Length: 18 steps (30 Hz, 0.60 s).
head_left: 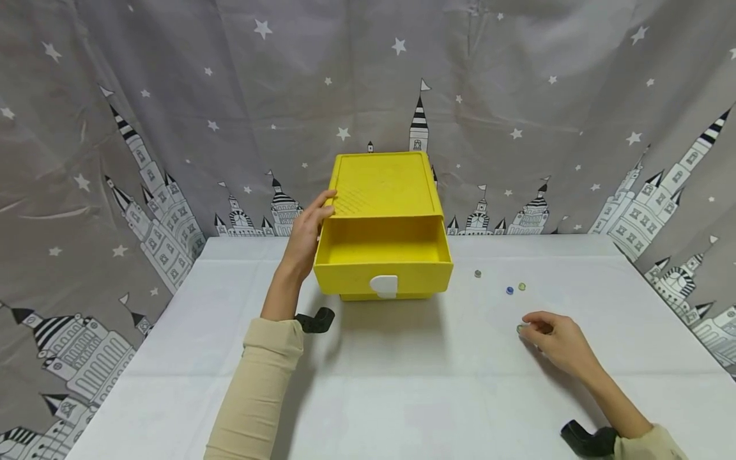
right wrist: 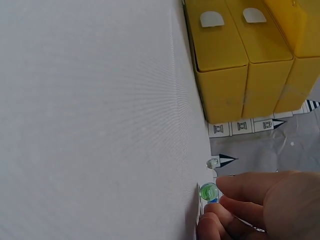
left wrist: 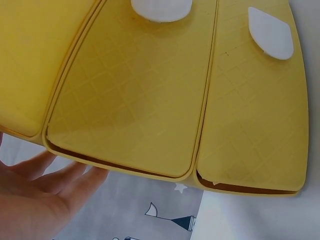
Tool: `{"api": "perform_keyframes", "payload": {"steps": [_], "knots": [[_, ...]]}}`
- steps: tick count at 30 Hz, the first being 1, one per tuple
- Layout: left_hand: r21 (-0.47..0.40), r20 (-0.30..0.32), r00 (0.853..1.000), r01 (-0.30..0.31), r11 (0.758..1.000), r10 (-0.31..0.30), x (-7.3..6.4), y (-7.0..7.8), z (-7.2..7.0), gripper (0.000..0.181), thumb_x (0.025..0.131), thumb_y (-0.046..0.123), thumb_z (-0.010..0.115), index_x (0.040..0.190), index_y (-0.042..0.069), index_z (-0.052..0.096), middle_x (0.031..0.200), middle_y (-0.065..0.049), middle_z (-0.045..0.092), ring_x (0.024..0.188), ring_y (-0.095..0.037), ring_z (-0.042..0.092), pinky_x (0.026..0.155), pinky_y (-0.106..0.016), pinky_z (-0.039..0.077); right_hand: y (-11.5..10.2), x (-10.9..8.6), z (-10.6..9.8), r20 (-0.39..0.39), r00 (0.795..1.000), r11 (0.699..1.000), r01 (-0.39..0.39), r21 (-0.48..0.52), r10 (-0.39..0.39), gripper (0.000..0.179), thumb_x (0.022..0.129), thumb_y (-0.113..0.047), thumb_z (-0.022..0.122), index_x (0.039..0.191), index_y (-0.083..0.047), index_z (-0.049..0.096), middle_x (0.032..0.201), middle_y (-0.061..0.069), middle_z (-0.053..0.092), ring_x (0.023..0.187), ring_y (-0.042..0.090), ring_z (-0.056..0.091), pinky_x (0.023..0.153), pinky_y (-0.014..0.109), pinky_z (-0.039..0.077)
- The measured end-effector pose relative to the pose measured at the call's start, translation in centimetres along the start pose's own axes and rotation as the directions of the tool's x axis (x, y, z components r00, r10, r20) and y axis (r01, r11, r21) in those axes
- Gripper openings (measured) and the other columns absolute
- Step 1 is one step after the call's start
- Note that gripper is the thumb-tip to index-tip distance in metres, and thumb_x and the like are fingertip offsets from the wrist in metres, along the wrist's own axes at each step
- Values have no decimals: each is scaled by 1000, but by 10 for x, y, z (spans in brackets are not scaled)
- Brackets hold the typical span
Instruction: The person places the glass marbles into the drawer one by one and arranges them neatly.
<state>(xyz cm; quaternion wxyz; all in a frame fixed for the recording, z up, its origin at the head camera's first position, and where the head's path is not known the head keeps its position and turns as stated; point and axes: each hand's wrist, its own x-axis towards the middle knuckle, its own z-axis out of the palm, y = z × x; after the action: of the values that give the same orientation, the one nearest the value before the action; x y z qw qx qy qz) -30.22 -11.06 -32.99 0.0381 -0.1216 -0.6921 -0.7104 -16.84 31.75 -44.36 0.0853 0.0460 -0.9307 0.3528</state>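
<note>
A yellow drawer unit [head_left: 385,185] stands on the white table with its top drawer [head_left: 379,279] pulled out; no object is visible inside. My left hand [head_left: 307,233] holds the unit's left side, fingertips over the top edge. In the left wrist view, fingers [left wrist: 82,185] reach under the casing beside the drawer fronts. At the right, my right hand [head_left: 554,338] has thumb and fingertips at a small greenish glass marble [right wrist: 209,192], appearing to pinch it. Farther back lie a blue marble [head_left: 510,290], a yellow-green marble [head_left: 522,286] and a clear greyish marble [head_left: 478,273].
The white-covered table [head_left: 402,396] extends around the unit. Behind it hangs a grey curtain [head_left: 259,96] printed with castles and stars. Lower drawers with white handles [left wrist: 272,32] are pushed in. A black wrist device [head_left: 589,439] sits on the right wrist.
</note>
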Motion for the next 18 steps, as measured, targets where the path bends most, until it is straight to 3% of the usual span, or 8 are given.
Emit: {"api": "perform_keyframes", "payload": {"steps": [18], "knots": [[-22,0,1000,-4,1000,4,-1,1,1,49,102,24,45,150,15,44,158,0,31,140,-19,34,111,-45,30,3,0,4,30,999,998,32,-50,-31,13,85,-4,74,96,3,72,83,3,64,75,17,56,65,28,46]]}}
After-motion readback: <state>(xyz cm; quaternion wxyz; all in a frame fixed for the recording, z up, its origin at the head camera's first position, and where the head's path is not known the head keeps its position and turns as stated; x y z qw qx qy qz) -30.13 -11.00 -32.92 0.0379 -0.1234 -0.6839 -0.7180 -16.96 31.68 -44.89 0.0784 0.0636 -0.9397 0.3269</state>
